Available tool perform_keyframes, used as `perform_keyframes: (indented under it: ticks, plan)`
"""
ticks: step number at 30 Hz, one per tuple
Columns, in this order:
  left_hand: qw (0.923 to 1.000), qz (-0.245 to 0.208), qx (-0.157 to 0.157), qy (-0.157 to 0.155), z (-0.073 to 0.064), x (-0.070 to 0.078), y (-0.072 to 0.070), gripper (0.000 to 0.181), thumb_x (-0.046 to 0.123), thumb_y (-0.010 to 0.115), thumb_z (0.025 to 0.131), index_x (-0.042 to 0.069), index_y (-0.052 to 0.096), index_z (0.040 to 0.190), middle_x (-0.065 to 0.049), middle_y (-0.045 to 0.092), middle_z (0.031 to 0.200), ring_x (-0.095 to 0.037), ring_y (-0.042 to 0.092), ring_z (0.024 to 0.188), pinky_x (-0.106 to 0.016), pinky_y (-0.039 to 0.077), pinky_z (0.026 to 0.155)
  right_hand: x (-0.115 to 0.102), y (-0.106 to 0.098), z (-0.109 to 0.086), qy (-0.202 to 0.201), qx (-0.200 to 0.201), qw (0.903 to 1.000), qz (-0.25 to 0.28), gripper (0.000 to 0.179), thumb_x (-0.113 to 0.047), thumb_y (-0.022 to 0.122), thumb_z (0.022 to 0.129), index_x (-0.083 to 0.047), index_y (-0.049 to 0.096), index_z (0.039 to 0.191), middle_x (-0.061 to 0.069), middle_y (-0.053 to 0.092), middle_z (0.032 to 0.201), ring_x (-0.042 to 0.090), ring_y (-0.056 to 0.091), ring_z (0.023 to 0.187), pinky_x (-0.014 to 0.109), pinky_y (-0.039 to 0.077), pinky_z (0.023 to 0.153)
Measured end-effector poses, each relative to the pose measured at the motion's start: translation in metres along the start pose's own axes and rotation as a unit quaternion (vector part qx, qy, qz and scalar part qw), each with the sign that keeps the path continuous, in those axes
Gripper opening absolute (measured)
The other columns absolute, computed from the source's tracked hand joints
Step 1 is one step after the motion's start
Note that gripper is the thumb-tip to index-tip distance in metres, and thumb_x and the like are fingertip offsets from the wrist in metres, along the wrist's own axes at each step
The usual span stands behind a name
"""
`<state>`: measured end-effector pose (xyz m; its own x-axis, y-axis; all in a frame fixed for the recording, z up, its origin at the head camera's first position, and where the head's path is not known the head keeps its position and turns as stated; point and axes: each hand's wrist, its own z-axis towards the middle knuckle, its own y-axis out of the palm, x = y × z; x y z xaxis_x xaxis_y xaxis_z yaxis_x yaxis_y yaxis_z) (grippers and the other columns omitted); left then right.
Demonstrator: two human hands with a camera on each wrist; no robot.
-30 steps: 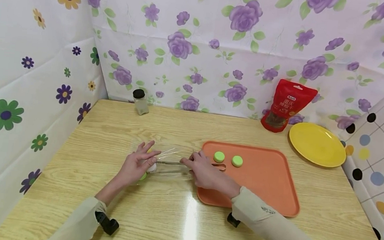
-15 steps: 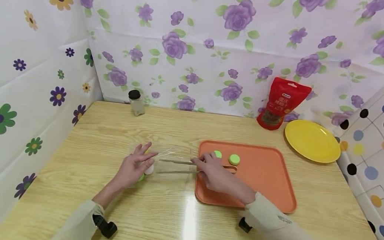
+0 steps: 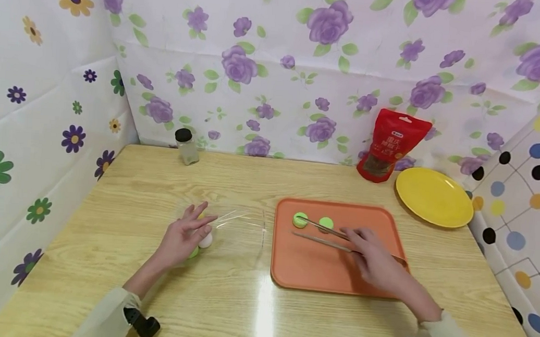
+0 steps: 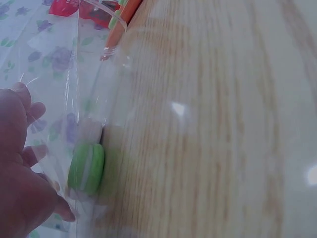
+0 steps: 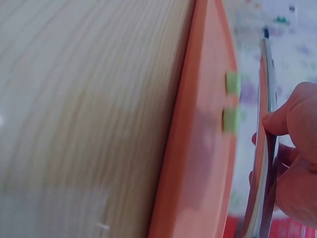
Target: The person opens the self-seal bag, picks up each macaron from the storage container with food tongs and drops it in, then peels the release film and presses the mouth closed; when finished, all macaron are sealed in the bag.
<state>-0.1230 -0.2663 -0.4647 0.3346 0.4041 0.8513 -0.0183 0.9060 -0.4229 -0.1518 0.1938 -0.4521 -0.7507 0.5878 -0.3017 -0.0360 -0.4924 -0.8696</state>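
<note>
My left hand [image 3: 181,238] pinches the upper layer of a clear plastic bag [image 3: 242,234], and its mouth gapes towards the tray. Inside the bag lie a green macaron [image 4: 86,168] and a whitish one [image 3: 206,241]; a bit of yellow shows behind the fingers. Over the orange tray [image 3: 309,273], my right hand [image 3: 378,257] grips metal tongs [image 3: 321,241]. Their arms are spread, with nothing held between them. Two green macarons sit on the tray, a left one [image 3: 299,221] and a right one [image 3: 325,223]. The upper tong arm crosses in front of both.
A yellow plate [image 3: 432,198] lies at the back right beside a standing red pouch [image 3: 389,145]. Near the back left is a small jar [image 3: 188,150] with a black lid. Patterned cloth walls close off the back and sides of the wooden table [image 3: 213,300].
My right hand has drawn the tongs rightward out of the bag and over the tray. The left hand keeps its hold on the bag. The head view has shifted slightly.
</note>
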Motion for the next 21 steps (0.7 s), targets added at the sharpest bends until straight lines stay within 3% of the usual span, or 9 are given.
perform_keyframes:
  ticks: [4,8,14,21]
  plan:
    - [0.9999,0.012,-0.002,-0.001,0.0,-0.001,-0.001,0.024,0.004,0.064,0.098,-0.003,0.07,0.12,-0.026,0.038,0.152,-0.054,0.012,0.144,-0.081,-0.001,0.1,0.02,-0.01,-0.023,0.023,0.011,0.9993,-0.025,0.068,0.019,0.071,0.078,-0.004,0.055,0.139,0.013,0.055,0.107,0.029,0.048,0.091,0.043,0.04,0.067]
    - [1.0,0.007,-0.002,-0.002,-0.001,-0.001,-0.001,0.024,0.004,0.064,0.098,-0.003,0.07,0.12,-0.026,0.038,0.152,-0.053,0.011,0.145,-0.081,-0.002,0.101,0.036,-0.017,-0.035,0.06,-0.007,0.9974,-0.041,0.072,0.019,0.07,0.078,-0.011,0.053,0.141,0.013,0.053,0.106,0.034,0.044,0.089,0.04,0.031,0.064]
    - [1.0,0.003,-0.004,-0.005,0.0,0.0,-0.001,0.024,0.003,0.063,0.098,-0.003,0.07,0.121,-0.026,0.038,0.152,-0.053,0.011,0.145,-0.08,-0.003,0.101,0.047,-0.023,-0.038,0.096,-0.05,0.9929,-0.05,0.069,0.015,0.067,0.083,-0.013,0.049,0.143,0.017,0.052,0.109,0.039,0.043,0.093,0.044,0.03,0.066]
    - [0.9999,0.004,-0.007,-0.006,0.001,0.0,-0.001,0.025,0.004,0.064,0.098,-0.003,0.07,0.121,-0.026,0.037,0.152,-0.052,0.012,0.145,-0.08,-0.003,0.101,0.054,-0.015,-0.035,0.078,-0.04,0.9948,-0.05,0.057,0.015,0.068,0.083,-0.003,0.054,0.135,0.016,0.053,0.107,0.042,0.045,0.096,0.051,0.035,0.066]
